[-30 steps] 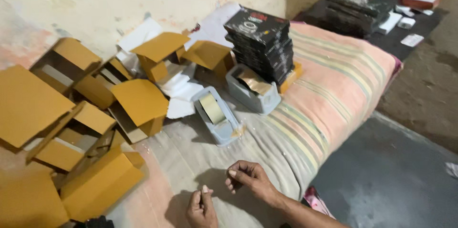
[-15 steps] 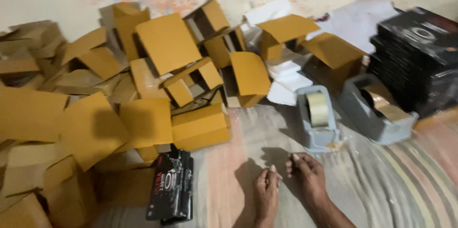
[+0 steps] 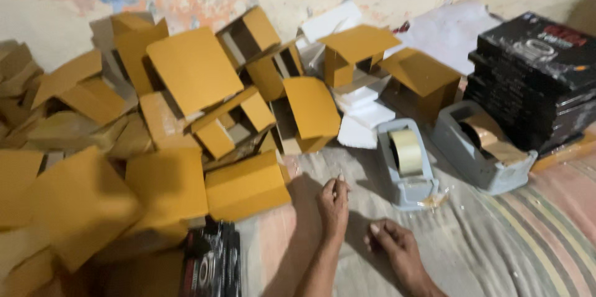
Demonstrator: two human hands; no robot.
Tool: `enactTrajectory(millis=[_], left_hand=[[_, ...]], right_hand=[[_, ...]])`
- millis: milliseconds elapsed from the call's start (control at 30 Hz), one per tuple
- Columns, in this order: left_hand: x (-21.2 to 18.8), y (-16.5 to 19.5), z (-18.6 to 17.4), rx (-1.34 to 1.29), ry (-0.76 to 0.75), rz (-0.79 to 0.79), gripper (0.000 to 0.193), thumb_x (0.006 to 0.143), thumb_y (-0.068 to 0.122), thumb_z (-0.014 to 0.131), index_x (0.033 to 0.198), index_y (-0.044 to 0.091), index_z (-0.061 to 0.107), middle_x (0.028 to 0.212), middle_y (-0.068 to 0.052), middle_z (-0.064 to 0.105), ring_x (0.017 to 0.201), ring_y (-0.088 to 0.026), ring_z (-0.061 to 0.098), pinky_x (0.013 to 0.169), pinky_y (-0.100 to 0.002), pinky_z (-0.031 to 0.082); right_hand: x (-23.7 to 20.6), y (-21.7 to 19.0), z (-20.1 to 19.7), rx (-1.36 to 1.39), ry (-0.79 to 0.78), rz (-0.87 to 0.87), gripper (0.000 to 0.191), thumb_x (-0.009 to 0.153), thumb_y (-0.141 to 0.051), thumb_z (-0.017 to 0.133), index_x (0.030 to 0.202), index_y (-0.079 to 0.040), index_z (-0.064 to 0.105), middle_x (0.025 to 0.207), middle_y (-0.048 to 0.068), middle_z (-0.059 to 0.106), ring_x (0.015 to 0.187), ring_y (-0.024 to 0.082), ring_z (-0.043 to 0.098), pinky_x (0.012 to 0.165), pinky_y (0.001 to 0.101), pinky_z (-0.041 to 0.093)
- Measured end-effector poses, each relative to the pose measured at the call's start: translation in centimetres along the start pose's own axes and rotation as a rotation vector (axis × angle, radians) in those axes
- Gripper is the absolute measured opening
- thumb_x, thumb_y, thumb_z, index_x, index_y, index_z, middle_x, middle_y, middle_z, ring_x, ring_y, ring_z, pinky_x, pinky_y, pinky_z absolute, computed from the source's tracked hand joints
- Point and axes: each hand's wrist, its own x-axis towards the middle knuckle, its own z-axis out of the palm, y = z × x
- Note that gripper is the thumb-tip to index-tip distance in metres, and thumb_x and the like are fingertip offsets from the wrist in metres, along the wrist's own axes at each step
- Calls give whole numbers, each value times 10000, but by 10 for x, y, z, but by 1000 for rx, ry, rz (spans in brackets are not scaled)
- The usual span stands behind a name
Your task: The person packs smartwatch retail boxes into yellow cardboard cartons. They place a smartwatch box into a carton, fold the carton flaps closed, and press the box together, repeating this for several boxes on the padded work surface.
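Observation:
My left hand (image 3: 333, 202) lies on the striped cloth (image 3: 496, 253), fingers together, pinching a small pale strip, probably clear tape, at its fingertips. It points at a closed yellow-brown carton (image 3: 247, 185) just to its left. My right hand (image 3: 394, 248) rests lower on the cloth, fingers curled, and I see nothing in it. A grey tape dispenser (image 3: 410, 166) with a pale roll stands just beyond both hands. A second grey dispenser (image 3: 481, 145) with brown tape sits to its right.
A heap of open and folded yellow-brown cartons (image 3: 186, 86) fills the left and back, against a peeling wall. White foam pieces (image 3: 360, 117) lie among them. A stack of black boxes (image 3: 534, 79) stands at right; another black box (image 3: 211, 266) lies at the bottom left.
The view swung left from the black stack to the carton heap, then moved in closer. My hands stayed low on the cloth, and the left one has reached forward.

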Motion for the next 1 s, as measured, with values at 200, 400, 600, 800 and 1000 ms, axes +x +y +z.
enactTrajectory(millis=[200,400,600,800,1000], left_hand=[[18,-33,-16,-163,26,-201,417,1033,293,575,719,19,569,597,15,452,546,-99,399,507,-299,318],[46,-55,-39,-57,13,-166,379,1002,282,595,717,32,595,597,-6,481,568,-104,418,520,-309,356],[58,-55,-57,-51,-254,-450,284,983,300,597,849,62,673,706,29,640,656,-79,573,619,-272,454],[63,-56,-62,-199,-237,-429,212,977,197,615,908,23,716,703,-11,636,594,-84,513,557,-258,414],[67,-51,-59,-185,-184,-541,200,967,187,659,865,16,678,699,-5,626,604,-95,537,555,-283,430]], right_hand=[[27,21,1,-129,40,76,207,934,-166,668,976,33,712,767,99,719,719,164,643,671,301,502],[93,-47,30,-1002,93,-674,282,794,-166,738,1038,-27,720,987,119,680,921,274,648,798,425,546],[285,-151,85,-1801,394,-1105,241,817,-96,622,1009,3,728,1551,331,394,1397,551,359,1008,652,375],[367,-193,98,-1911,228,-1197,273,999,-58,519,1168,134,614,1597,292,389,1441,513,365,1092,649,355],[301,-254,109,-1777,188,-1264,272,1012,-43,512,1209,120,605,1367,295,556,1284,439,536,1084,596,423]])
